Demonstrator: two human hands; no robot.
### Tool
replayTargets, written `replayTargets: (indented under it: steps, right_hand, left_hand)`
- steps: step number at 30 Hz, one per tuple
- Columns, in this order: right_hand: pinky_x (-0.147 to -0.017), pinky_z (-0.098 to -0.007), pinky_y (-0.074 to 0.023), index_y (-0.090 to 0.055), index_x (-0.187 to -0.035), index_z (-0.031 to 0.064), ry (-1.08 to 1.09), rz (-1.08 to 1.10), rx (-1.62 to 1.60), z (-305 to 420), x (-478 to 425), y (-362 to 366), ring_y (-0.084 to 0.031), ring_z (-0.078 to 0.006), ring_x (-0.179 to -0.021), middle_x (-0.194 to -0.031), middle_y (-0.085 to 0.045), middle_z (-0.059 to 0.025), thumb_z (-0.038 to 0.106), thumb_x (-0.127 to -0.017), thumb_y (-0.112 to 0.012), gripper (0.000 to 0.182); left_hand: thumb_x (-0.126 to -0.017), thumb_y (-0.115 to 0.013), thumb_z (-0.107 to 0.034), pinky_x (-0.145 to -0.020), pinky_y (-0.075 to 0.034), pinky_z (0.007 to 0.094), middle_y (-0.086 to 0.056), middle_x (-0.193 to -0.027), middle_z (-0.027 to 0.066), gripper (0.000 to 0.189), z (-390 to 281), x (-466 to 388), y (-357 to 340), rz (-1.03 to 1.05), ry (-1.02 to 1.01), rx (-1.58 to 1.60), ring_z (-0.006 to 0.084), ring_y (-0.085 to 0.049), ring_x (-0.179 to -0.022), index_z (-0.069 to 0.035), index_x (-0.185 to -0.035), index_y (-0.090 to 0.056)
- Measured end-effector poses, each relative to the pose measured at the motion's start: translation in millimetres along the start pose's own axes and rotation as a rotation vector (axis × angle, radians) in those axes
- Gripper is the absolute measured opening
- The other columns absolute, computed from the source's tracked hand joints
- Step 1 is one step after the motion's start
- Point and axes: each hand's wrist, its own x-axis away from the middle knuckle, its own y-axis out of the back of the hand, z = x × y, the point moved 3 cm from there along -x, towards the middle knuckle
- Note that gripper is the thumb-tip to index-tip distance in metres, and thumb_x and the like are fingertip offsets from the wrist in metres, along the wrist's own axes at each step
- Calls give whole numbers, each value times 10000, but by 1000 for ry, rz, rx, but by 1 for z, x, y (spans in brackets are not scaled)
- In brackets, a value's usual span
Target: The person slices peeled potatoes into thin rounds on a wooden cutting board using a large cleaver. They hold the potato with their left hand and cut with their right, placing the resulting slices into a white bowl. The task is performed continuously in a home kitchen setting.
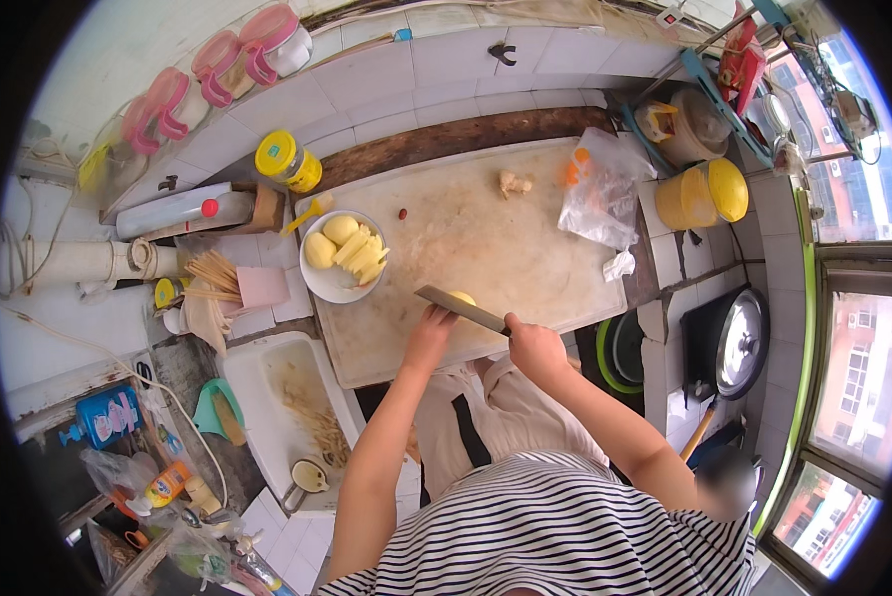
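My right hand (533, 346) grips the handle of a cleaver (464, 309) whose blade slants up to the left over the cutting board (446, 216). Beneath and behind that blade, near the board's front edge, a peeled potato (462, 297) shows only in part. My left hand (429, 335) has its fingertips at the potato, right against the blade, which hides part of the grip. To the left, a white bowl (330, 287) holds whole peeled potatoes (319, 251) and thick potato slices (362, 253). A yellow-handled peeler (308, 214) lies beside the bowl.
A ginger root (514, 184), a small red item (403, 214) and a plastic bag (602, 194) lie on the board. At left are a sink (248, 372) with peelings and a chopstick holder (261, 285). Yellow-lidded jars (288, 162) stand behind; a lidded pan (740, 343) sits right.
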Motion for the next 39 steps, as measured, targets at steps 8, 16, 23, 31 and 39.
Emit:
replayTargets:
  steps: [8, 16, 23, 31, 39]
  right_hand:
    - [-596, -474, -507, -503, -986, 72, -91, 81, -64, 5, -5, 3, -658, -352, -683, -713, -656, -148, 76, -831, -522, 156]
    - [-623, -469, -513, -511, -1002, 67, -192, 135, -101, 14, -7, 1, -662, -351, -725, -748, -661, -153, 67, -833, -514, 169]
    - [-626, -481, -501, -535, -999, 73, -218, 125, -149, 16, -14, -6, -649, -368, -719, -745, -652, -167, 66, -834, -498, 169]
    - [-647, -478, -502, -556, -1010, 105, -215, 45, -222, -1, -42, -52, -650, -356, -742, -753, -655, -156, 120, -841, -540, 170]
    - [-616, -484, -491, -534, -997, 98, -153, 54, -139, 16, -14, -14, -640, -358, -695, -725, -650, -151, 120, -848, -517, 151]
  left_hand:
    - [-750, -566, 14, -894, -513, 401, -588, -1158, 98, 373, 10, -9, 1, 96, -63, 41, 328, -537, -1113, -48, -1112, -630]
    - [-738, -578, 24, -921, -490, 403, -581, -1158, 108, 354, 16, -17, 8, 160, -142, 96, 344, -531, -1097, -25, -1085, -622]
    - [-751, -555, 41, -909, -490, 389, -587, -1144, 103, 347, 18, -19, 12, 151, -199, 97, 324, -538, -1085, -31, -1084, -623]
    - [-777, -558, 13, -868, -512, 376, -590, -1140, 68, 373, 14, -18, 17, 206, -161, 124, 298, -543, -1084, -54, -1141, -607]
    - [-810, -616, -48, -854, -516, 387, -592, -1165, 71, 274, 19, -8, 6, 109, -162, 8, 326, -549, -1090, -70, -1082, -638]
